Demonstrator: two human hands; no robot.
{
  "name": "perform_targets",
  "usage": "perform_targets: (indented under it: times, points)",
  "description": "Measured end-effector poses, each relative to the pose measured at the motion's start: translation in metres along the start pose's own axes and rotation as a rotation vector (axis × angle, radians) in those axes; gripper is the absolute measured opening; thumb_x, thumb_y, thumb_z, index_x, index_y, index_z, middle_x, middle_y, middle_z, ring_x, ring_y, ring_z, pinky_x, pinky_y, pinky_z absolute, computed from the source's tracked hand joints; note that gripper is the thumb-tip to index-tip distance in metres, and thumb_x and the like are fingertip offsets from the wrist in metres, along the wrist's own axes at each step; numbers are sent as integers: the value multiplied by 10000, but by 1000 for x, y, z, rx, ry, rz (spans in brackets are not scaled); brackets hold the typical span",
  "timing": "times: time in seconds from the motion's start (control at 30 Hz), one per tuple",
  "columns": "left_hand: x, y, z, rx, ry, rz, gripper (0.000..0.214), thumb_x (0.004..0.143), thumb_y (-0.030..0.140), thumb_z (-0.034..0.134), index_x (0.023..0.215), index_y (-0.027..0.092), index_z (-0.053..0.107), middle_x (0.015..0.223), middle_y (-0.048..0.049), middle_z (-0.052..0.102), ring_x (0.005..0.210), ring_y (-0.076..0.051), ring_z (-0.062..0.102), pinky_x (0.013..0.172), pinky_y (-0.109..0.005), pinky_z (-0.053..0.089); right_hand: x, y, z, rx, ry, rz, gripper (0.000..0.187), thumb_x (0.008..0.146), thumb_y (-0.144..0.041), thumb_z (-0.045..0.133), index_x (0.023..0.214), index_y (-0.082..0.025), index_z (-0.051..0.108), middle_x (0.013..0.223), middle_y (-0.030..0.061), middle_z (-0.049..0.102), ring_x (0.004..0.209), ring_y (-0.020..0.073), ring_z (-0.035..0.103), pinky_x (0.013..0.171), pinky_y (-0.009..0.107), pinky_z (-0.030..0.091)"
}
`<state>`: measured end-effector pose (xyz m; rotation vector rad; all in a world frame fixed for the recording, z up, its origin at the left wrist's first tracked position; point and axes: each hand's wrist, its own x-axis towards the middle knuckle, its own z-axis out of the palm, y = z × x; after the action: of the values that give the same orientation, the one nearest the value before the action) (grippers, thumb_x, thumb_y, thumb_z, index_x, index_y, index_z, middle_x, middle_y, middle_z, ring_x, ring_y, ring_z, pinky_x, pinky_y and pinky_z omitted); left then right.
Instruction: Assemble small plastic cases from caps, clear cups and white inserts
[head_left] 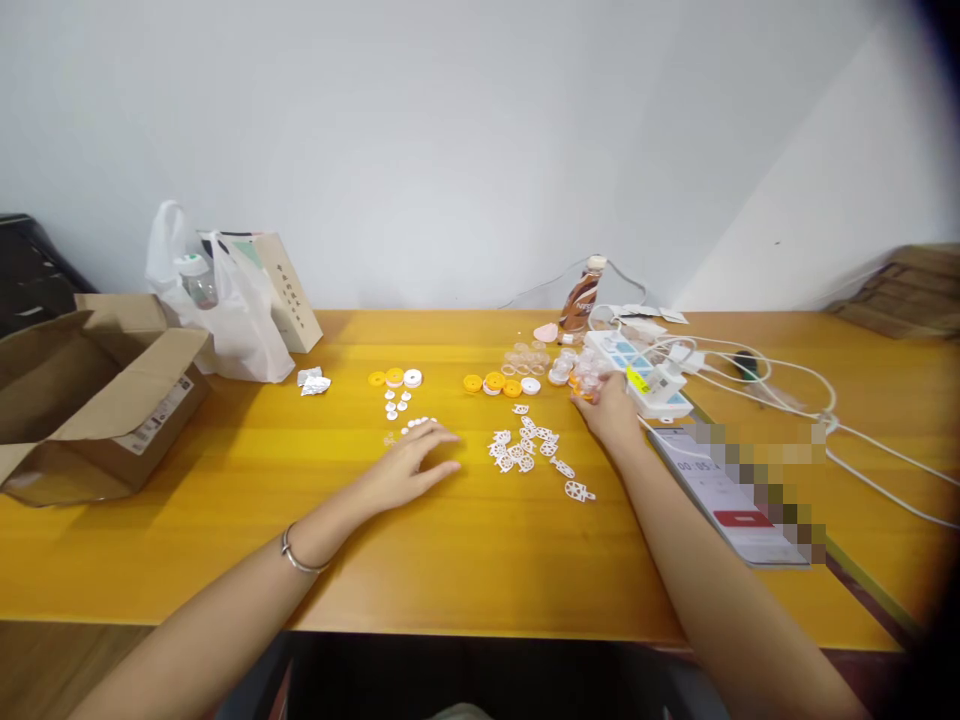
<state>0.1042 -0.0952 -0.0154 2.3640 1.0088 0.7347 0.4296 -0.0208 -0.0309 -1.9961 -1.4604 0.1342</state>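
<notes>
My left hand (409,468) hovers low over the table with its fingers spread and nothing in them. Just beyond its fingertips lie small white buttons (417,423). My right hand (613,412) reaches to the cluster of clear round cases (568,364), its fingers closed around an orange-and-clear round piece (584,386) at the cluster's near edge. Between the hands lies a loose pile of white spoked plastic pieces (517,450). Behind them is a row of orange and white discs (503,384), with clear rings (526,357) farther back.
At left stand an open cardboard box (161,395) and a white plastic bag (244,335). A power strip (634,370) with white cables, a brown drink bottle (582,297) and a phone (724,490) showing a timer are on the right. More discs (394,377) sit back left.
</notes>
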Motion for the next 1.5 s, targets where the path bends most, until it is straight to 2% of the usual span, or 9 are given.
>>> perform_targets:
  times: [0.2, 0.37, 0.53, 0.63, 0.8, 1.03, 1.17, 1.33, 1.5]
  points:
    - [-1, 2, 5, 8, -62, 54, 344, 848, 340, 505, 1163, 200, 511, 1127, -95, 534, 1078, -201, 496, 965, -354, 387, -4, -5, -4, 124, 78, -5, 394, 655, -284, 650, 921, -180, 378, 682, 19, 510, 590, 192, 478, 577, 322, 331]
    - [-2, 1, 3, 42, -75, 106, 325, 852, 331, 498, 1140, 191, 554, 1167, -104, 558, 1120, -217, 494, 1001, -379, 362, -29, -31, -12, 335, 60, -204, 297, 794, -416, 515, 636, -249, 328, 542, -49, 351, 518, 139, 322, 556, 298, 290]
    - [-4, 7, 1, -55, -190, 169, 382, 821, 240, 536, 1203, 238, 533, 1316, -85, 482, 1232, -260, 425, 1058, -414, 312, -95, -76, -7, 531, -225, -519, 190, 795, -384, 554, 687, -231, 522, 621, -10, 529, 590, 157, 481, 589, 296, 402]
    - [-4, 13, -2, -85, -207, 184, 334, 799, 161, 536, 1114, 252, 598, 1228, -57, 567, 1145, -234, 519, 998, -343, 401, -130, -88, 0, 598, -518, -781, 195, 848, -311, 489, 1007, -223, 560, 1003, 78, 618, 941, 219, 556, 841, 400, 441]
    - [-4, 2, -29, -68, -48, 40, 194, 785, 153, 503, 845, 219, 676, 851, 2, 700, 781, -170, 650, 756, -263, 499, -142, -82, 3, 507, -685, -827, 344, 877, -284, 450, 1216, -228, 446, 1322, 103, 458, 1225, 215, 417, 1030, 445, 327]
    - [12, -69, -76, 54, 437, -369, 283, 800, 257, 437, 1006, 137, 589, 1041, -100, 627, 966, -233, 575, 790, -329, 452, -137, -87, -4, 296, -845, -942, 562, 834, -446, 503, 1322, -196, 382, 1416, 118, 352, 1327, 256, 266, 1095, 477, 191]
    - [21, -91, -81, 76, 400, -397, 267, 745, 265, 520, 963, 153, 625, 1022, -92, 623, 885, -205, 587, 738, -291, 453, -138, -91, -6, 237, -867, -968, 639, 811, -523, 494, 1344, -195, 364, 1444, 114, 295, 1346, 260, 214, 1107, 481, 129]
    - [25, -90, -69, 60, 284, -324, 221, 709, 290, 596, 868, 156, 672, 907, -72, 646, 817, -184, 591, 712, -263, 446, -136, -91, -8, 235, -898, -950, 641, 814, -539, 477, 1346, -199, 368, 1447, 100, 293, 1352, 253, 196, 1110, 468, 122]
    - [26, -91, -63, 75, 340, -328, 203, 749, 331, 565, 781, 142, 635, 805, -59, 649, 707, -165, 566, 667, -264, 426, -134, -91, -8, 221, -934, -943, 662, 816, -544, 469, 1359, -185, 347, 1457, 104, 264, 1357, 256, 176, 1111, 472, 117]
